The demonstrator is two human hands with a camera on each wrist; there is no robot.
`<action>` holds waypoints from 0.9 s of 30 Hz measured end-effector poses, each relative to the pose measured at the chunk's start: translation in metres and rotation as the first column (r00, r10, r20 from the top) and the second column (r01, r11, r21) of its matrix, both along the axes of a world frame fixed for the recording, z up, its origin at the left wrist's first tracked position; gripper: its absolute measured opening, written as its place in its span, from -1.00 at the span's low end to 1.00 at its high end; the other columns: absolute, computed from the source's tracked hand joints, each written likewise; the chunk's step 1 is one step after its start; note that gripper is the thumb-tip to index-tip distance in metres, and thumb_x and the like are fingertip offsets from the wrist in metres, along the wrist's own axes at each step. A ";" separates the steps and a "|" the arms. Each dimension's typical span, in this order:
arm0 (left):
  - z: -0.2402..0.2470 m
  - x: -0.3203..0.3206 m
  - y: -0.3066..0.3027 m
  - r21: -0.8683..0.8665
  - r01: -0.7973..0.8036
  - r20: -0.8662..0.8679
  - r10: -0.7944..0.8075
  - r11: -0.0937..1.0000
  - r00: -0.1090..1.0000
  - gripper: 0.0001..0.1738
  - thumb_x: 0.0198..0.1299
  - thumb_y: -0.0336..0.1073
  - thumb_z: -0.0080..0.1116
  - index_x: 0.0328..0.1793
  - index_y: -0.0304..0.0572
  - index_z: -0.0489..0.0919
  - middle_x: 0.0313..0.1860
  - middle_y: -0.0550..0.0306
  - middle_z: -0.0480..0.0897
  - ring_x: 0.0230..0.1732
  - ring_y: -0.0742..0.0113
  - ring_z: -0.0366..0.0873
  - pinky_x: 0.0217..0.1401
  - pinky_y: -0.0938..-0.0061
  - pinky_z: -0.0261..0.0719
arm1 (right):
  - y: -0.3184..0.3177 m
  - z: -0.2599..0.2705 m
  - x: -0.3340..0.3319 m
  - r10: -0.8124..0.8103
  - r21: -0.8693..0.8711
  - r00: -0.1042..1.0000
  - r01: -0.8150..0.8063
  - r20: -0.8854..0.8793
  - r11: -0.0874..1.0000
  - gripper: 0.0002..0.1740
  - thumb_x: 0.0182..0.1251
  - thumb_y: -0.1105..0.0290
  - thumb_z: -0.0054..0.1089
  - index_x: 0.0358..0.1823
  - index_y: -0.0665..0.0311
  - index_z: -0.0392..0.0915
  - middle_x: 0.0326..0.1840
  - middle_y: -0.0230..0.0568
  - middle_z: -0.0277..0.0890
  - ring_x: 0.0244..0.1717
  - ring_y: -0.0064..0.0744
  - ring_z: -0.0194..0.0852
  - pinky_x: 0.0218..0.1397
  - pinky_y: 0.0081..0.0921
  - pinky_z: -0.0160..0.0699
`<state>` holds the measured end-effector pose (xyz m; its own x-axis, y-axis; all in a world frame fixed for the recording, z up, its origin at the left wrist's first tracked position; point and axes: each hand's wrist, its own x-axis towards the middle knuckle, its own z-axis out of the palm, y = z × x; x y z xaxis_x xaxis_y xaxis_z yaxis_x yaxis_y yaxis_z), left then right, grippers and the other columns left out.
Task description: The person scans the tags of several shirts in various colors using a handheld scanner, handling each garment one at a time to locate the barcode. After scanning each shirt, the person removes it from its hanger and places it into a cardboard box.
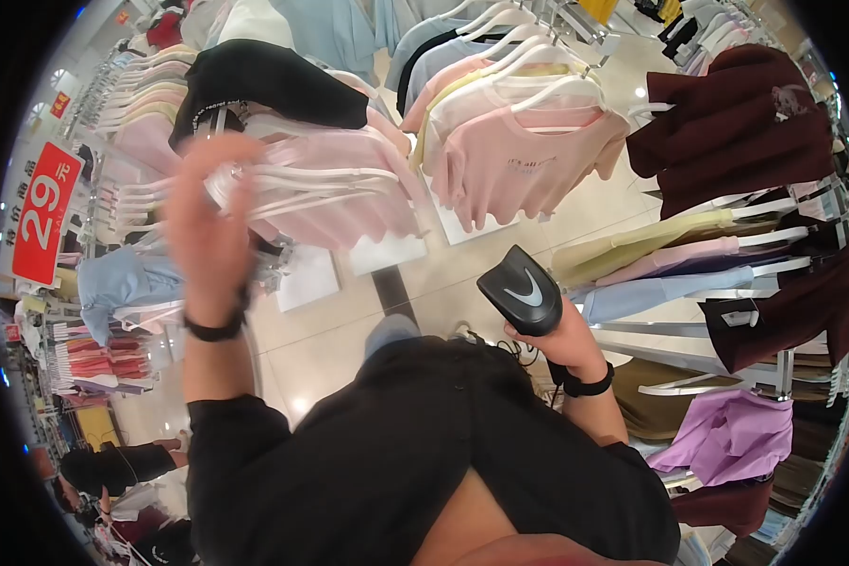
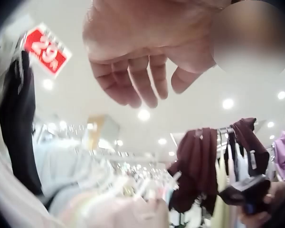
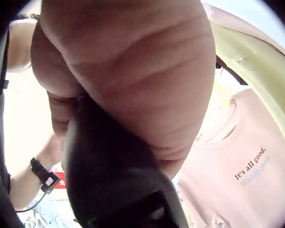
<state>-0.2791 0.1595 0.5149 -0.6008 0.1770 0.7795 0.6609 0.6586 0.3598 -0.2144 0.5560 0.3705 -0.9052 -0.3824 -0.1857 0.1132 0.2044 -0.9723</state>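
My right hand (image 1: 575, 341) grips a black handheld device (image 1: 524, 291) with a grey curved mark on its top; its handle (image 3: 109, 156) fills the lower part of the right wrist view, inside the right hand (image 3: 133, 71). The left hand (image 1: 215, 212), blurred, is raised over the rack at left, near white hangers (image 1: 325, 179) and a black garment (image 1: 255, 85). In the left wrist view the left hand (image 2: 137, 47) has its fingers loosely bent, with nothing seen in them. Whether it touches a hanger cannot be told.
Pink shirts (image 1: 528, 160) hang ahead on white hangers. To the right are a maroon top (image 1: 736, 132), a yellow-green garment (image 1: 651, 241) and a purple one (image 1: 736, 439). A red price sign (image 1: 45, 215) is at far left. Tiled floor (image 1: 321, 354) lies between the racks.
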 end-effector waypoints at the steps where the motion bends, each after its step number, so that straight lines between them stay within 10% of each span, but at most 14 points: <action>1: -0.022 -0.001 0.023 -0.025 0.093 0.090 -0.090 0.995 0.992 -0.70 0.12 -0.58 0.28 0.02 -0.28 0.65 -0.02 -0.02 0.71 0.06 0.09 0.64 0.20 0.27 0.55 | 0.002 -0.002 -0.001 -0.006 -0.001 1.000 0.006 -0.007 1.000 -0.57 0.16 0.41 0.58 0.03 0.38 0.65 -0.15 -0.25 0.75 -0.17 -0.54 0.55 0.04 -0.46 0.58; 6: -0.144 -0.051 0.124 0.034 0.197 0.476 -0.189 0.980 0.859 -0.58 0.23 -0.33 0.33 0.22 -0.16 0.62 0.15 -0.06 0.65 0.16 -0.10 0.60 0.24 0.19 0.55 | 0.002 -0.007 0.003 -0.084 0.016 0.996 0.084 -0.006 0.996 -0.48 0.14 0.43 0.59 0.12 0.34 0.58 -0.13 -0.35 0.68 -0.13 -0.58 0.52 0.03 -0.49 0.55; 15: -0.194 -0.188 0.205 -0.072 -0.190 0.225 0.202 0.979 0.953 -0.32 0.23 -0.14 0.39 0.50 0.05 0.49 0.19 -0.07 0.52 0.21 -0.10 0.43 0.28 0.12 0.40 | 0.002 -0.001 0.014 -0.145 0.075 0.989 0.142 0.039 0.987 -0.57 0.16 0.44 0.52 0.05 0.40 0.64 -0.13 -0.09 0.76 -0.14 -0.40 0.67 0.04 -0.38 0.62; 22: -0.203 -0.200 0.212 0.194 -0.049 0.184 0.013 0.980 0.983 -0.79 0.27 -0.16 0.37 -0.12 -0.10 0.80 -0.18 0.05 0.67 -0.08 0.07 0.60 0.04 0.22 0.52 | 0.010 0.003 0.030 -0.266 0.105 0.964 0.262 0.024 0.959 -0.55 0.16 0.39 0.54 0.06 0.40 0.64 -0.13 -0.09 0.76 -0.14 -0.40 0.67 0.04 -0.40 0.61; 27: -0.204 -0.180 0.215 0.337 -0.068 0.364 -0.063 0.939 0.929 -0.80 0.36 -0.23 0.30 -0.13 -0.21 0.77 -0.26 -0.04 0.72 -0.26 0.08 0.67 -0.14 0.30 0.60 | 0.017 0.002 0.041 -0.325 0.109 0.945 0.320 0.031 0.941 -0.55 0.16 0.39 0.55 0.06 0.41 0.64 -0.13 -0.12 0.76 -0.16 -0.44 0.64 0.05 -0.42 0.59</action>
